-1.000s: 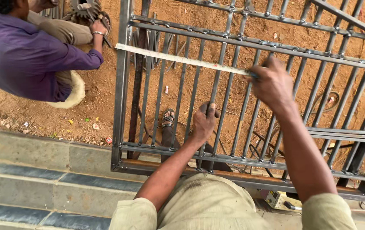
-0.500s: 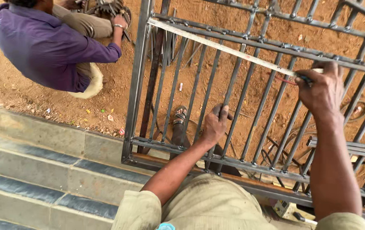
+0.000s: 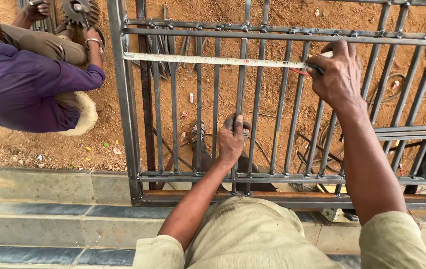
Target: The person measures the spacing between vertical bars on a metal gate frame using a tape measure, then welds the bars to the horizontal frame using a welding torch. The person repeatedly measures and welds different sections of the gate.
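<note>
Left hand point(image 3: 232, 139) gripping a gate bar point(image 3: 239, 99); right hand point(image 3: 339, 74) pinching tape measure point(image 3: 213, 60) across metal gate point(image 3: 123, 99)

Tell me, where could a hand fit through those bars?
Gaps are widest right of the right hand, above the side rails. Around the left hand the gate has close bars. Bare dirt lies beside the stone steps.

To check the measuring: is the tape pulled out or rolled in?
Pulled out: the tape spans the gate bars to the right hand.
</note>
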